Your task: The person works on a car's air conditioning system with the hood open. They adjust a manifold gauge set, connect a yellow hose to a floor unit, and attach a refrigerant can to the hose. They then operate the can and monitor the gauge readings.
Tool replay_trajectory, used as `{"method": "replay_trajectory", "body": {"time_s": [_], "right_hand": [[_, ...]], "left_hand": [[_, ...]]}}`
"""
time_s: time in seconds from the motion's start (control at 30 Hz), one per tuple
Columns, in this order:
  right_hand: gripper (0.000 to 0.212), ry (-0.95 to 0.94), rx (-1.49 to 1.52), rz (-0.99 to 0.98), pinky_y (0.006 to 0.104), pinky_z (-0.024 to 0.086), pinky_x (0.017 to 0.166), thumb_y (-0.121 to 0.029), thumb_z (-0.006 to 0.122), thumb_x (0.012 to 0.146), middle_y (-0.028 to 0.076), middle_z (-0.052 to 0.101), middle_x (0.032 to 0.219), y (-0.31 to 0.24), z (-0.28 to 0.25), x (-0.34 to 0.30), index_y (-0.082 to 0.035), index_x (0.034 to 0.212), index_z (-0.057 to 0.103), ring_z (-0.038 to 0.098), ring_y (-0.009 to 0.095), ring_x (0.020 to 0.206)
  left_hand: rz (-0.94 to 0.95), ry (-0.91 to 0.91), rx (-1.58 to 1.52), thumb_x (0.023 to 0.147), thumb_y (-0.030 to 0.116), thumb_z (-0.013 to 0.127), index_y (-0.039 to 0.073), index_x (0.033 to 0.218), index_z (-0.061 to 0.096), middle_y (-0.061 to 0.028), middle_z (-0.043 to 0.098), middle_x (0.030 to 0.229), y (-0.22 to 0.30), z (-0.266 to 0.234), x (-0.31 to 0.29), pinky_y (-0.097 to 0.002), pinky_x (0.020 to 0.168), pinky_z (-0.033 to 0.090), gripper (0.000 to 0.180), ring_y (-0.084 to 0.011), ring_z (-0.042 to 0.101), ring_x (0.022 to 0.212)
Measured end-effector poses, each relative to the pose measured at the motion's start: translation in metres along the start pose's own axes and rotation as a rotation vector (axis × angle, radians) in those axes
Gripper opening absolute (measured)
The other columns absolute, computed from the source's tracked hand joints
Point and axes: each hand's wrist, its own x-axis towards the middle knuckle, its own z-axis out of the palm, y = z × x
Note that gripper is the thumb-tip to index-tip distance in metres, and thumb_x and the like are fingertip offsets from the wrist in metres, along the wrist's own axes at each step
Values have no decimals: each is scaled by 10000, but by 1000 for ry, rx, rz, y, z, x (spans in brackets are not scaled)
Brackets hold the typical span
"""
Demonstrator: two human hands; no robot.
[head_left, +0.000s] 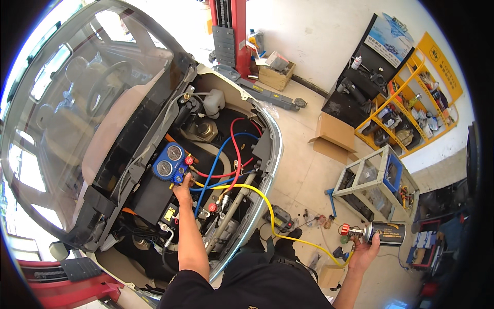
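Note:
A blue manifold gauge set [170,160] with two round dials and red and blue knobs lies in the car's open engine bay. My left hand [183,188] is closed on its lower edge, by the hose fittings; the exact part under the fingers is hidden. Red [234,149], blue [212,160] and yellow hoses [268,206] lead off it. My right hand [364,253] holds a black refrigerant can [387,234] on its side, out to the right of the car. A can tap with a red knob [346,229] is on its end, and the yellow hose runs to it.
The car's front edge [275,147] curves between me and the bay. On the floor stand a black device [280,219], a metal-frame cart [383,175] and a cardboard box [332,138]. Farther back are a yellow rack [373,121] and a red lift post [241,41].

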Motion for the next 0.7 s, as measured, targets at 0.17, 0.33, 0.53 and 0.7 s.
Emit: {"method": "replay_trajectory", "body": {"time_s": [0.17, 0.33, 0.53, 0.7], "right_hand": [[426, -20, 8, -10, 363, 575, 645, -324, 633, 932, 95, 651, 1147, -5, 4, 0, -38, 1240, 563, 640, 193, 941], [435, -27, -1, 16, 354, 577, 629, -329, 640, 931, 108, 651, 1163, 0, 3, 5, -33, 1240, 562, 645, 192, 915], [451, -73, 27, 29, 356, 579, 621, -338, 646, 928, 111, 651, 1150, 4, 14, 5, -23, 1238, 556, 646, 192, 896], [453, -70, 25, 33, 357, 577, 616, -346, 638, 928, 106, 645, 1147, 9, 16, 8, -20, 1232, 558, 639, 184, 884]], "left_hand": [[28, -26, 12, 810, 136, 819, 9, 931, 689, -75, 704, 823, 0, 1, -1, -276, 592, 469, 218, -144, 626, 664], [-2, -25, 91, 820, 167, 819, 8, 923, 698, -76, 712, 830, 5, 2, -3, -262, 562, 455, 225, -135, 634, 657], [-32, 65, 302, 817, 236, 830, 10, 914, 693, -50, 719, 842, 5, -18, 2, -217, 541, 454, 282, -100, 653, 647], [-43, -5, 977, 810, 293, 815, -5, 886, 684, -70, 711, 765, 22, -41, -5, -303, 595, 520, 334, -139, 677, 636]]}}
